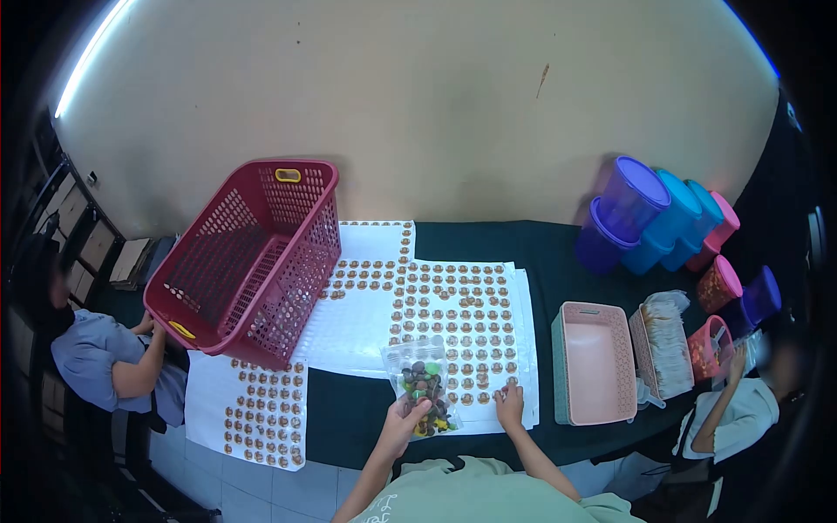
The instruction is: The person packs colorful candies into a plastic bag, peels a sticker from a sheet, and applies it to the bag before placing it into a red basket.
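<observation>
A clear plastic bag filled with small multicoloured pieces is gripped by my left hand, with the thumb across its front. My right hand rests at the lower right of a white sticker sheet, its fingers bent together over the round brown stickers. Whether anything is between those fingers is too small to tell. Rows of stickers cover the sheet, and the bag lies over its lower left part.
A large maroon basket stands at left on more sheets. Right of my hands are a pink tray, a basket of packets and coloured tubs. One person is at far left, another at far right.
</observation>
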The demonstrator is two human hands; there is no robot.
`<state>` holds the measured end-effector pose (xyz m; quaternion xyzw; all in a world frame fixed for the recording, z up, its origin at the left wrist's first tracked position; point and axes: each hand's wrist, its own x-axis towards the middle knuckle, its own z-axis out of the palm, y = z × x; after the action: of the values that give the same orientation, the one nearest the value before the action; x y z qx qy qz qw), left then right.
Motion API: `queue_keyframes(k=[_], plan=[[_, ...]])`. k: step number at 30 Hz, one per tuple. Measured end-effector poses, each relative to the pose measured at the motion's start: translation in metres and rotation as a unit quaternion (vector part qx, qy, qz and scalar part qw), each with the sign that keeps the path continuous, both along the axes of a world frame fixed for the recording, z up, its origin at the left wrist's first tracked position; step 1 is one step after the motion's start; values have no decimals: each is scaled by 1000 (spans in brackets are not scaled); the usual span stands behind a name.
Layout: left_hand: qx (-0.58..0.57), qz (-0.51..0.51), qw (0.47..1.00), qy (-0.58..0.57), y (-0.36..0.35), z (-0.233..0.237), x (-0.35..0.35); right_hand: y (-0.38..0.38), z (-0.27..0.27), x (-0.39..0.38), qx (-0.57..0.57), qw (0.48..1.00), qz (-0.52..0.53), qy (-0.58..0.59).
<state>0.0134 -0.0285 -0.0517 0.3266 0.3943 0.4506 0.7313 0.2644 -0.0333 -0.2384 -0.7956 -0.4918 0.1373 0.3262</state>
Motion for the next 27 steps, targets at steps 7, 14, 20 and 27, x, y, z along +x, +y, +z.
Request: queue_keyframes(k=[7,14,20,27], plan=[[-13,-2,1000,1,-3,6,-3,5,1,0,-25,999,7,-24],[-19,1,999,46,0,2,-2,5,11,17,-138,978,47,147],[31,3,997,70,6,5,1,8,150,-8,-99,869,49,483],[58,-21,995,81,7,9,9,-3,241,-65,27,785,234,573]])
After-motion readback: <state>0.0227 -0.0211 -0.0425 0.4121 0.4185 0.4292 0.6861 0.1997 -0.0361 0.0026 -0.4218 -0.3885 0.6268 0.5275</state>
